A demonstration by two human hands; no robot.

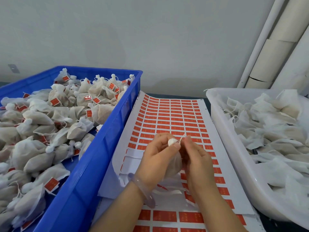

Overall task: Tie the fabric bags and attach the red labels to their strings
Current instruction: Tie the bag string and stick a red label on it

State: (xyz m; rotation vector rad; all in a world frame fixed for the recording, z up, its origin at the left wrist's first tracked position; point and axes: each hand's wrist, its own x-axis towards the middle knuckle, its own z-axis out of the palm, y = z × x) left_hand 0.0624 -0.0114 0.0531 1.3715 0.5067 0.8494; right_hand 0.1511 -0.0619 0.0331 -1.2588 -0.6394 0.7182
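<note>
Left hand [158, 154]: closed around the fabric bag [173, 164], gathered neck poking out above the thumb.
Right hand [195, 158]: thumb and forefinger pinched on the string [182, 138] beside the neck; knot itself too small to judge.
Bag position: held above the sheet of red labels [170, 118].
Blue crate [93, 164]: left, heaped with tied, labelled bags.
White tub [237, 156]: right, holding untied bags.
</note>
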